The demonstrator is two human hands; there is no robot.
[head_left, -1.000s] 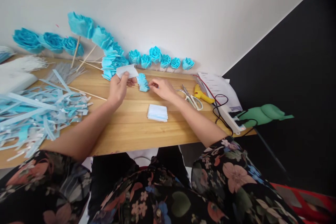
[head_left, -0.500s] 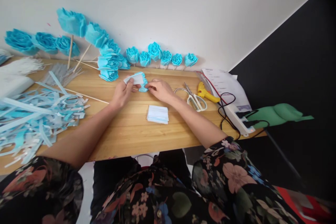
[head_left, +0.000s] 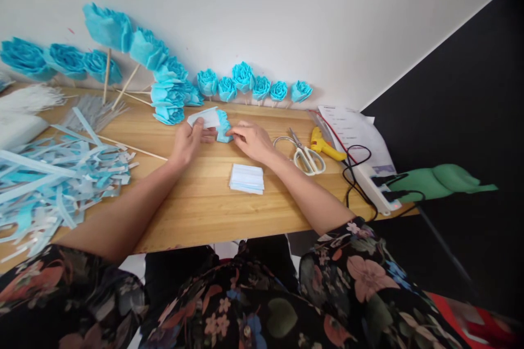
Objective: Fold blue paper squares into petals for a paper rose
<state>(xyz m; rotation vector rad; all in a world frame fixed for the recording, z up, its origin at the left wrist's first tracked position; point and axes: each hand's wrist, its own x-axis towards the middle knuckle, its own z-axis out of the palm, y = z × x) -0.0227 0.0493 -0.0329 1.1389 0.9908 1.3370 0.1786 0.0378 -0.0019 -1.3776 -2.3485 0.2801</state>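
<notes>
Fingers (head_left: pixel 208 132) pinch a white sheet (head_left: pixel 208 117) beside a ruffled blue piece (head_left: pixel 222 125)

A wooden table (head_left: pixel 196 212) spans the scene, blue flowers (head_left: pixel 167 95) along its far side. A pale stack (head_left: pixel 246 179) lies nearer. The left hand (head_left: pixel 188 142) has its fingers closed on the white sheet; the ruffled blue piece sits just right of it, met by nearly closed fingertips (head_left: pixel 233 131) of the right hand (head_left: pixel 252 142), their grip unclear.

At centre, the thin flat sheet (head_left: pixel 210 117) was white, the ruffled strip (head_left: pixel 223 126) turquoise; lower right, the loose black fabric sleeve (head_left: pixel 364 278) bore peach-and-blue flowers.
</notes>
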